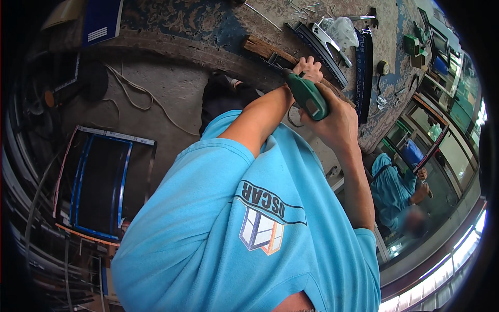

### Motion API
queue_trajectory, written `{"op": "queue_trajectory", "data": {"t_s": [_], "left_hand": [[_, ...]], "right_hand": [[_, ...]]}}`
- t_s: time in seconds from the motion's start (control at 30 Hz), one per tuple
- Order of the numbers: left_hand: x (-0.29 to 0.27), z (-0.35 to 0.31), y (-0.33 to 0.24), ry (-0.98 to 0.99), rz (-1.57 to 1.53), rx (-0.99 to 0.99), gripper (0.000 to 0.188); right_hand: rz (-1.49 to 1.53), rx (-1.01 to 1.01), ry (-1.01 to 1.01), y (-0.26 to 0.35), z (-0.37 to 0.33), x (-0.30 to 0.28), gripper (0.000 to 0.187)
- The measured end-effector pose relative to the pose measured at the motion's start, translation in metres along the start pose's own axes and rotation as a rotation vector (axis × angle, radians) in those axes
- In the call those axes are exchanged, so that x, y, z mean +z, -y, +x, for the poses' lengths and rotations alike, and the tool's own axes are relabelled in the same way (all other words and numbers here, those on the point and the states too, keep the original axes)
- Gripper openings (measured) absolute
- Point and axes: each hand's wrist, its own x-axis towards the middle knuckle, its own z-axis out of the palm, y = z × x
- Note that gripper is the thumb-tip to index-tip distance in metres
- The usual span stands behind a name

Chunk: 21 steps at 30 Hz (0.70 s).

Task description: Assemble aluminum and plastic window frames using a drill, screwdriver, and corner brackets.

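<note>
While our right hand (339,120) wraps round the drill (307,96), we should hold it square and steady, minding our left hand (309,69), curled just beyond it over the wood (261,48); what that hand pinches, we cannot tell.

A bare stretch of worn tabletop (182,23) lies open between a blue board (106,15) at far left and a thin metal rod (262,16). Farther right, the way closes: black channel profiles (323,58), a clear plastic bag (343,32) and a hammer (373,20) crowd the surface beyond the left hand (309,69). A narrow lane separates a dark strip (362,78) from a tape measure (383,67), while a green power drill (306,95) obstructs the near edge.
</note>
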Motion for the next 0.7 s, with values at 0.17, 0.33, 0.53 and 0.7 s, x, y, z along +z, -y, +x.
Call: {"op": "queue_trajectory", "data": {"t_s": [0.17, 0.33, 0.53, 0.7], "left_hand": [[0.003, 0.001, -0.001, 0.028, 0.015, -0.002, 0.020], [0.007, 0.005, -0.002, 0.022, 0.007, -0.026, 0.020], [0.001, 0.002, -0.005, 0.020, 0.000, -0.035, 0.019], [0.019, 0.008, -0.003, -0.051, -0.004, -0.043, 0.017]], "right_hand": [[-0.016, -0.005, 0.009, 0.001, -0.001, 0.001, 0.067], [-0.047, 0.015, 0.036, 0.014, 0.001, -0.001, 0.067], [-0.151, 0.047, 0.133, 0.024, 0.009, -0.005, 0.063], [-0.154, 0.000, 0.086, 0.019, 0.005, -0.005, 0.065]]}}
